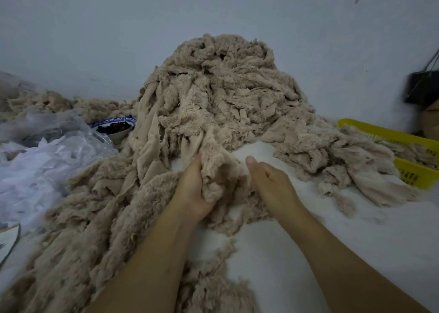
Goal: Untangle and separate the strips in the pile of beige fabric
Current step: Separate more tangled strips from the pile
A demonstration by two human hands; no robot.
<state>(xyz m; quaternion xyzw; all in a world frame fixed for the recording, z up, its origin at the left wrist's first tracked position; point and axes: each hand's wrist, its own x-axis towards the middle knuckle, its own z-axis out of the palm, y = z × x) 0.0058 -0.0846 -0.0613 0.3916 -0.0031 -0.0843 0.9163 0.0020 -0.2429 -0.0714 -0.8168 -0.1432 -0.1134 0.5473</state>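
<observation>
Your L hand [196, 189] grips strips [215, 167] | R hand [269, 182] curled beside, hold unclear | pile [213, 87] ahead mostly tangled, early

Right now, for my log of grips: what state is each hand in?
Left hand: closed on a clump of beige fabric.
Right hand: fingers curled toward the fabric, grip hidden; cannot tell.

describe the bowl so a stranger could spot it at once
Find the tall mound of beige fluffy fabric strips against the pale wall. At its left foot, beside crumpled clear plastic sheeting, sits a small white bowl with a blue patterned rim. Only it holds something dark.
</observation>
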